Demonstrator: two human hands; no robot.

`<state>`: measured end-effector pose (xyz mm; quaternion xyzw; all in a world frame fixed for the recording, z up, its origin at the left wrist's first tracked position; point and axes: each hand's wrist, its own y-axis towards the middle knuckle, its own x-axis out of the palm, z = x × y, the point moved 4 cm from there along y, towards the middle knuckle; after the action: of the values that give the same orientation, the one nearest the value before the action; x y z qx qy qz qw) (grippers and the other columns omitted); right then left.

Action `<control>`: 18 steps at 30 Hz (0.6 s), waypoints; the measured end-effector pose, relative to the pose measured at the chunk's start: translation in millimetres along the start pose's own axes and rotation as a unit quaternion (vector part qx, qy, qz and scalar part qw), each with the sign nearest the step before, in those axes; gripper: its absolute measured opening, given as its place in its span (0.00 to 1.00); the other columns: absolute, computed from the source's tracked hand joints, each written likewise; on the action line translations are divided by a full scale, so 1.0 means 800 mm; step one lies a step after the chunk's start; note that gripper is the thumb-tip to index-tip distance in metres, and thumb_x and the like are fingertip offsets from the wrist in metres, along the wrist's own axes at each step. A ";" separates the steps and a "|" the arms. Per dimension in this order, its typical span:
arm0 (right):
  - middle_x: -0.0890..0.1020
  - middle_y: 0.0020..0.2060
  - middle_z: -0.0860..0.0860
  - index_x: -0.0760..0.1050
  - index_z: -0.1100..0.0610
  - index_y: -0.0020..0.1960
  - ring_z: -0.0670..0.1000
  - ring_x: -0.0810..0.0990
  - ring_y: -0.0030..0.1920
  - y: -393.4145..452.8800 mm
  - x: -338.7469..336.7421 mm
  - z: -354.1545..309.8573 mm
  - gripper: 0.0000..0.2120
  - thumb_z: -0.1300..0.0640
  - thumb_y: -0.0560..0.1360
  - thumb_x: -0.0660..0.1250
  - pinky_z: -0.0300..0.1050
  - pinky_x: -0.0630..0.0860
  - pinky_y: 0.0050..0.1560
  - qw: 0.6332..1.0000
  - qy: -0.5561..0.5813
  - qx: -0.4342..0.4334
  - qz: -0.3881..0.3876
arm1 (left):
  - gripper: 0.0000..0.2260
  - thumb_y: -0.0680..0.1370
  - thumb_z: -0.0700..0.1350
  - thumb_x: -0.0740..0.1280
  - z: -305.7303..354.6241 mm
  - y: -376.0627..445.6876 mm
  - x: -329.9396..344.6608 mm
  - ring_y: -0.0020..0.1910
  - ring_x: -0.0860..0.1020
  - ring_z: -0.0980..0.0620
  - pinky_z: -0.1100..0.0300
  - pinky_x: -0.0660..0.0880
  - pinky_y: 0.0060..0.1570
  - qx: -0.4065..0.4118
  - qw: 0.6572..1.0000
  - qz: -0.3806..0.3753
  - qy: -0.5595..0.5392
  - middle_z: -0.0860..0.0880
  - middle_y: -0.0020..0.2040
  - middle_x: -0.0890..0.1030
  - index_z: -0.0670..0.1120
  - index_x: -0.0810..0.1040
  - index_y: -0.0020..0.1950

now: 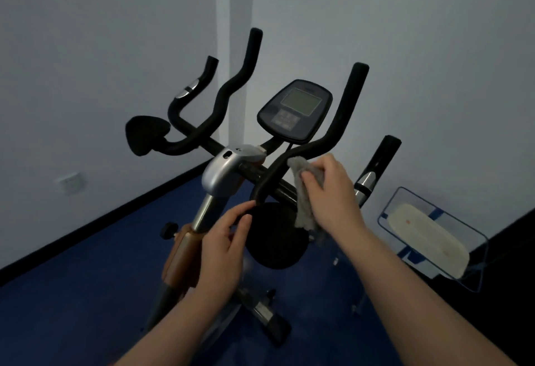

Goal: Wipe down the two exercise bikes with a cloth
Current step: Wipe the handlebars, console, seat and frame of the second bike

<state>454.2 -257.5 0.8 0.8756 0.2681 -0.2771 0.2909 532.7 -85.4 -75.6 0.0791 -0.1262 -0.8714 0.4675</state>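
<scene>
A grey cloth (304, 189) is being pinched in the right hand (330, 189), grip clenched on it, and is being held vs. the black handlebar (333, 134) just below the console (295, 109) of the exercise bike (223, 174). The loose end is hanging down by the round black pad (278, 238) under the console. Left hand (225, 247) is being rested on that pad's edge, fingers mostly straight, grip released. A clear tray (434, 238) is lying on the floor, right of the console.

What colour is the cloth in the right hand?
Grey; the cloth, gripped by the right hand, shows best in the head view.
</scene>
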 end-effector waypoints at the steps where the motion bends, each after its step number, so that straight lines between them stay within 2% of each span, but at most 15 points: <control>1: 0.74 0.46 0.44 0.72 0.48 0.48 0.39 0.72 0.44 0.004 0.004 -0.006 0.02 0.52 0.78 0.64 0.33 0.66 0.40 0.999 0.006 -0.026 -0.027 | 0.11 0.80 0.43 0.64 -0.001 0.000 -0.003 0.56 0.80 0.60 0.67 0.76 0.53 -0.004 1.000 0.015 0.014 0.56 0.54 0.83 0.53 0.80 0.60; 2: 0.75 0.47 0.45 0.74 0.47 0.49 0.40 0.73 0.45 0.004 0.014 -0.011 0.01 0.51 0.78 0.65 0.34 0.67 0.43 0.996 0.001 -0.051 -0.071 | 0.11 0.80 0.42 0.65 0.000 0.000 -0.006 0.54 0.80 0.60 0.66 0.77 0.53 -0.003 0.999 0.027 0.034 0.55 0.53 0.83 0.54 0.80 0.58; 4: 0.78 0.49 0.46 0.78 0.47 0.53 0.45 0.75 0.50 -0.011 0.046 -0.012 0.07 0.48 0.79 0.64 0.42 0.72 0.49 0.987 -0.019 -0.064 -0.146 | 0.10 0.78 0.40 0.68 0.003 -0.002 -0.009 0.51 0.81 0.60 0.66 0.77 0.50 -0.003 0.997 0.049 0.062 0.55 0.49 0.84 0.55 0.81 0.54; 7: 0.80 0.50 0.46 0.79 0.47 0.58 0.47 0.77 0.52 -0.034 0.054 0.001 0.12 0.46 0.80 0.60 0.46 0.75 0.53 0.993 0.008 -0.013 -0.116 | 0.09 0.77 0.40 0.70 0.007 -0.005 -0.013 0.43 0.81 0.64 0.73 0.75 0.42 -0.031 0.994 0.073 0.069 0.60 0.42 0.84 0.55 0.81 0.46; 11: 0.81 0.49 0.42 0.79 0.47 0.58 0.40 0.78 0.50 -0.058 0.036 0.033 0.11 0.48 0.81 0.60 0.33 0.74 0.46 0.983 0.108 0.059 -0.139 | 0.05 0.76 0.42 0.71 0.004 -0.002 -0.018 0.35 0.79 0.63 0.71 0.74 0.38 -0.064 0.993 0.065 0.070 0.58 0.37 0.83 0.52 0.82 0.43; 13: 0.80 0.47 0.42 0.77 0.47 0.56 0.42 0.78 0.48 -0.049 0.036 0.030 0.11 0.48 0.82 0.58 0.36 0.73 0.44 0.981 0.066 0.056 -0.174 | 0.05 0.76 0.43 0.71 0.006 -0.001 -0.018 0.34 0.78 0.63 0.70 0.74 0.37 -0.064 0.994 0.058 0.069 0.57 0.36 0.83 0.52 0.82 0.43; 15: 0.80 0.48 0.48 0.76 0.51 0.56 0.48 0.77 0.49 -0.029 0.045 0.018 0.13 0.49 0.83 0.55 0.44 0.72 0.47 0.979 -0.012 0.050 -0.197 | 0.04 0.76 0.43 0.71 0.006 -0.001 -0.017 0.34 0.78 0.62 0.69 0.75 0.38 -0.063 0.994 0.060 0.068 0.57 0.36 0.83 0.51 0.82 0.43; 18: 0.78 0.51 0.50 0.74 0.53 0.61 0.50 0.76 0.51 -0.033 0.052 0.006 0.15 0.49 0.83 0.53 0.47 0.71 0.50 0.986 -0.033 0.029 -0.160 | 0.03 0.76 0.43 0.71 0.004 -0.003 -0.017 0.34 0.79 0.61 0.67 0.76 0.37 -0.072 0.993 0.072 0.056 0.56 0.36 0.83 0.50 0.83 0.44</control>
<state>465.2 -229.7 -38.9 0.8200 0.3864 -0.3568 0.2259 537.5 -72.3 -73.1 0.0847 -0.0426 -0.8364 0.5399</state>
